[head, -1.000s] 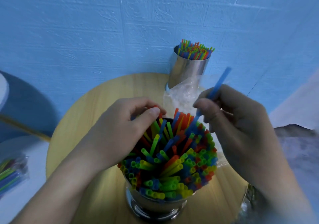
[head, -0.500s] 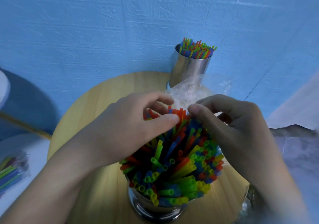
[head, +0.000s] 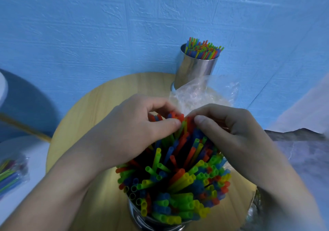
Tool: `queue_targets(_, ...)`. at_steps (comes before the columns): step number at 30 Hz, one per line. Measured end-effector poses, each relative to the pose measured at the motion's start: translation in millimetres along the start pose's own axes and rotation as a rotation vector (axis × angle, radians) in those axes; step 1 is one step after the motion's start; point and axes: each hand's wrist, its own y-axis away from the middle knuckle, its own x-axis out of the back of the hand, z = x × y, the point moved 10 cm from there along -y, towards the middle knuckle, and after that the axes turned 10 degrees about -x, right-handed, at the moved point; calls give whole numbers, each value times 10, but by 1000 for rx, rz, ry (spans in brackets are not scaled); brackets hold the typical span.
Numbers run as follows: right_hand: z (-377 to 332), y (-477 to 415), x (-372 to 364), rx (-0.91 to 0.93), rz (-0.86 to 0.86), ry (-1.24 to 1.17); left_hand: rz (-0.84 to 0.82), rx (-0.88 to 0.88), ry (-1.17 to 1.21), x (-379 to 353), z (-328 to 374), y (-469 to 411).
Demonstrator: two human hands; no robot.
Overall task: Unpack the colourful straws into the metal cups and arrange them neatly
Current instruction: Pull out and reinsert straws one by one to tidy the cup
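Left hand [head: 128, 129]: my thumb and curled fingers pinch red tips at the bunch's far side.
Right hand [head: 236, 138]: thumb just beside my left one, fingers curled onto the same tips (fingertips hidden).
Straws [head: 178, 186]: crammed in the near cup [head: 142, 221], splaying every way.
Far cup [head: 195, 72]: against the wall, holding its upright bunch [head: 203, 50].
Bag [head: 204, 95]: crumpled clear plastic, between both cups.
Table [head: 99, 102]: round, wooden.

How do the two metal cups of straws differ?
In the near cup straws splay at many angles; in the far cup they stand upright, bunched. The left hand and right hand pinch straws in the near cup; no hand is on the far cup. Both are shiny metal, holding mixed colours.
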Motion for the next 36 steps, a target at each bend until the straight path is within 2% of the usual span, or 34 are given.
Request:
queue_targets(11, -28, 15, 29, -2, 1, -162, 23, -46, 105, -7, 8, 6)
queue_targets(16, -70, 21, 24, 12, -12, -199, 29, -70, 82, -5, 39, 19)
queue_targets(22, -108, 29, 102, 69, 87, -189, 6, -139, 102, -24, 145, 11)
queue_targets(26, -223, 60, 139, 140, 128, -223, 16, -213, 24, -7, 194, -18)
queue_targets(30, -228, 78, 204, 166, 188, -240, 177, -311, 145, 173, 322, -15)
queue_targets(34, -125, 65, 212, 122, 195, -221, 497, -340, 471, 572, 213, 45)
queue_targets(36, -92, 54, 182, 109, 168, -212, 577, -302, 645, 647, 113, 61)
